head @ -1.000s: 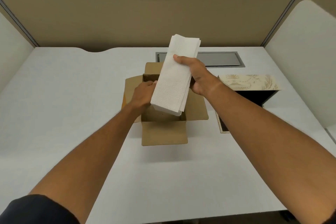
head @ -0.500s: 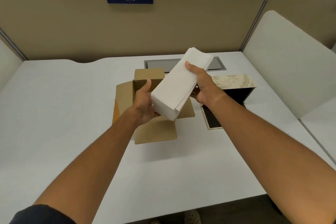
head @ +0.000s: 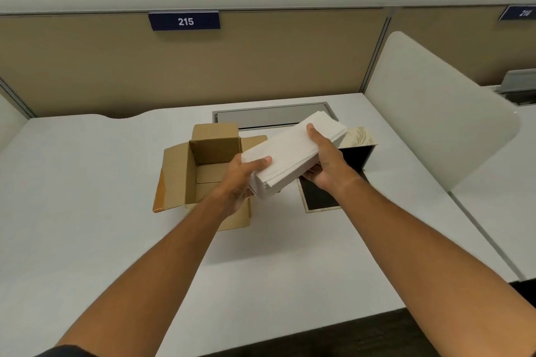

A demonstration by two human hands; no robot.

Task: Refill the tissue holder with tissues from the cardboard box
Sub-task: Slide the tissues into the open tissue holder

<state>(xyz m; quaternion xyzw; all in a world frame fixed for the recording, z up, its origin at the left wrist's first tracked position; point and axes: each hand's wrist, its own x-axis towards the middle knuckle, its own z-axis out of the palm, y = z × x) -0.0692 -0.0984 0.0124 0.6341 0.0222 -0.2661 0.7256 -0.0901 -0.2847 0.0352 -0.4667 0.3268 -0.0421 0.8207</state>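
Observation:
A thick stack of white tissues (head: pixel 293 151) is held nearly flat above the table between both hands. My left hand (head: pixel 240 180) grips its near end, thumb on top. My right hand (head: pixel 327 162) grips its far half, thumb on top and fingers underneath. To the left stands the open cardboard box (head: pixel 203 165), flaps spread, its inside looking empty. The dark tissue holder (head: pixel 358 151), with a cream floral top panel, lies open just right of and behind my right hand. A dark flat panel with a light rim (head: pixel 319 200) rests on the table below my right wrist.
The white desk (head: pixel 87 197) is bounded by a tan partition at the back and a white divider (head: pixel 429 113) on the right. A grey cable hatch (head: pixel 269 114) sits behind the box. The desk's front edge runs near my right forearm.
The stack has tipped from upright to nearly flat and shifted right toward the holder. My left hand left the box and now holds the stack's near end. The camera view tilted upward.

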